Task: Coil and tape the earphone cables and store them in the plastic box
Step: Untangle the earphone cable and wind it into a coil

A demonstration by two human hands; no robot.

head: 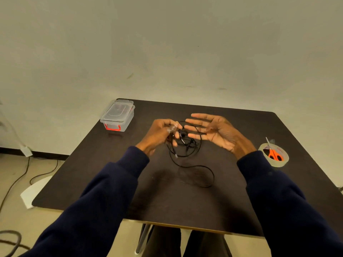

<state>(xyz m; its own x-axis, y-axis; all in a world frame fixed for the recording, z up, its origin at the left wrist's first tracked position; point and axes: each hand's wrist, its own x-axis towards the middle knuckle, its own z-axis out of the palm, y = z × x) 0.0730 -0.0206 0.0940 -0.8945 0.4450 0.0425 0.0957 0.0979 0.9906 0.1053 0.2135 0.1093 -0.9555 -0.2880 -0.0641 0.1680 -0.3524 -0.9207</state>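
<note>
Black earphone cables (187,143) lie in a loose tangle at the middle of the dark table (185,201), with one long loop (207,175) trailing toward me. My left hand (159,133) is pinched on part of the cable and lifts it a little; a piece of clear tape seems stuck to its fingertips. My right hand (213,131) hovers just right of the tangle, palm up, fingers spread, holding nothing. The clear plastic box (117,115) with a red latch stands shut at the table's far left corner.
A roll of clear tape (276,157) lies near the right edge, with orange-handled scissors (272,152) resting on top of it. Cords run over the floor to the left of the table. A plain wall stands behind.
</note>
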